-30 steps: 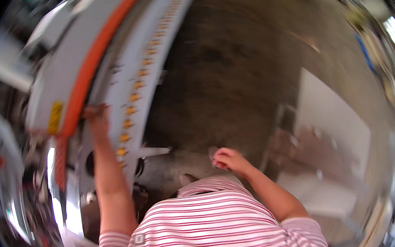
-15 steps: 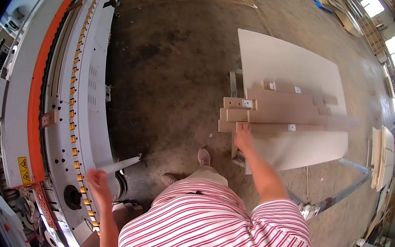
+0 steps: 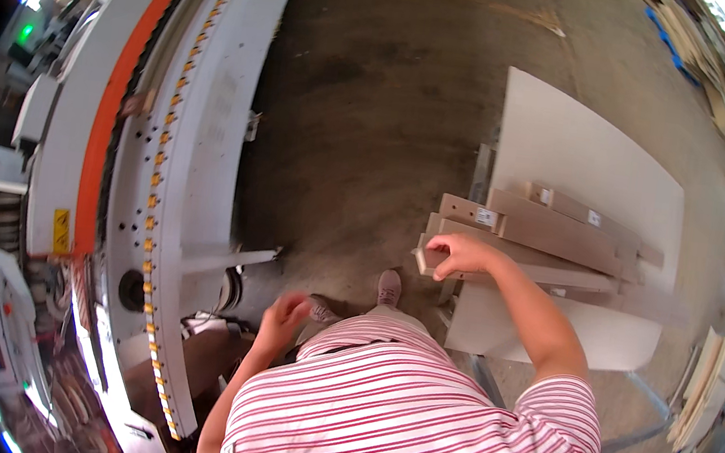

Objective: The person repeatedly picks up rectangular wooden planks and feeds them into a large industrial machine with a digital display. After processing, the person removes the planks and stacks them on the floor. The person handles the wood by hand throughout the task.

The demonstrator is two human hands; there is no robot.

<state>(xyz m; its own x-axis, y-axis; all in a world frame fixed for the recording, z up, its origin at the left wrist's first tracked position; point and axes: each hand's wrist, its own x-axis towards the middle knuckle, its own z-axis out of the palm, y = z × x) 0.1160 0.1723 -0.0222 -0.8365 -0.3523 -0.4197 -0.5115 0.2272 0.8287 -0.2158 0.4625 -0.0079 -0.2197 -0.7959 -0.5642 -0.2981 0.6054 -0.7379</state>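
Right of centre, the right hand (image 3: 468,255) bends at the wrist, thumb and fingers arched in a narrow C over the left end of the front board (image 3: 538,274); how firmly they press cannot be told. The left hand (image 3: 283,318) hangs at lower centre, before the striped shirt (image 3: 412,414), its blurred fingers bent; whether they close fully is unclear. The front board is long, flat and brown, with a paler edge, lying beside other brown boards (image 3: 552,230), some bearing white labels. They rest on a large pale panel (image 3: 593,155) in the right half. A long machine (image 3: 230,111) with yellow rollers (image 3: 155,201) fills the left. Half a second ago the left hand was over those rollers; now it is apart from them.
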